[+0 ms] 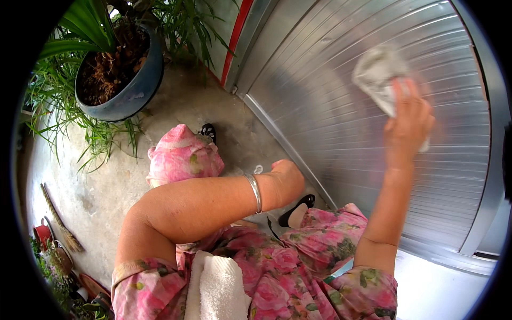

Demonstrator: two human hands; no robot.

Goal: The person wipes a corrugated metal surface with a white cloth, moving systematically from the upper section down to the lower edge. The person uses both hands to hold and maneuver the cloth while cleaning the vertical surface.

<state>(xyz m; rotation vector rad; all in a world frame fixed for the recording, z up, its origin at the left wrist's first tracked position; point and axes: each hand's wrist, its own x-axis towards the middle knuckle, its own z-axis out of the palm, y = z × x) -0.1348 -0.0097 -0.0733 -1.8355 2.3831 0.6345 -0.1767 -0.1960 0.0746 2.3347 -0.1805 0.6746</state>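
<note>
1. Towel (216,288), white, lies against the front of the floral garment (272,264), nearest the viewer.
2. Left hand (288,181): bent inward before the body, bracelet (254,194) at the wrist, apart from the panel. Fingers curl out of sight; whether they pinch anything cannot be told.
3. Right hand (408,120): reached out to the right, fingers together and bent over a pale cloth (378,74), which shows on both sides of the hand. Slight blur noted; the grip beneath is hidden.
4. Cloth position: on the upper part of the ribbed metal panel (320,80), apparently against it.
5. Step in hand, as judged: wiping the panel. The next move would call for flat, even pressure along the ribs, without the cloth slipping.
6. Potted plant (125,109), blue-grey pot, stands upper left, well apart from both hands.
</note>
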